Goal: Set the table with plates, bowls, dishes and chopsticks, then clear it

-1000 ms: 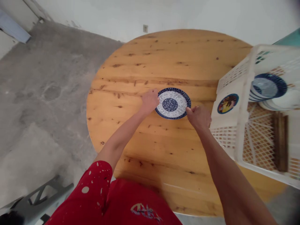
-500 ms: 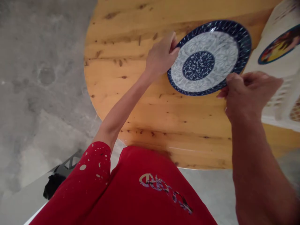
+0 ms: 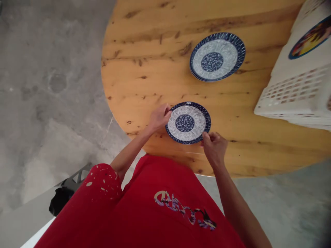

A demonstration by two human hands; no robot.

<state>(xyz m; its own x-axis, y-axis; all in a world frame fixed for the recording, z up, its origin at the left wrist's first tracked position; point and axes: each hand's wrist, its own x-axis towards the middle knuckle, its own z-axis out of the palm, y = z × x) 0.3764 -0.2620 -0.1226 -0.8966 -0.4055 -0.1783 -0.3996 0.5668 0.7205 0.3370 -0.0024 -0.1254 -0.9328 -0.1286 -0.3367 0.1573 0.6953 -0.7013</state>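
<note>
Near the table's front edge, a blue-and-white patterned plate (image 3: 195,120) with a dark blue rim is held between my two hands. My left hand (image 3: 159,117) pinches its left rim, the fingers curled closed. At the lower right rim my right hand (image 3: 215,146) grips with thumb on top and fingers underneath. Whether the plate touches the table I cannot tell. Farther back lies a stack of matching plates (image 3: 229,57); more than one rim shows at its lower edge.
A round wooden table (image 3: 144,86) with a glossy top carries everything. On its right side stands a white perforated plastic basket (image 3: 287,91) bearing an oval picture label (image 3: 310,41). Grey concrete floor (image 3: 51,103) lies to the left, with a black object (image 3: 60,199) at lower left.
Both hands have drawn the plate toward my body, down and left in view. The plates farther back, previously covered by it, now show.
</note>
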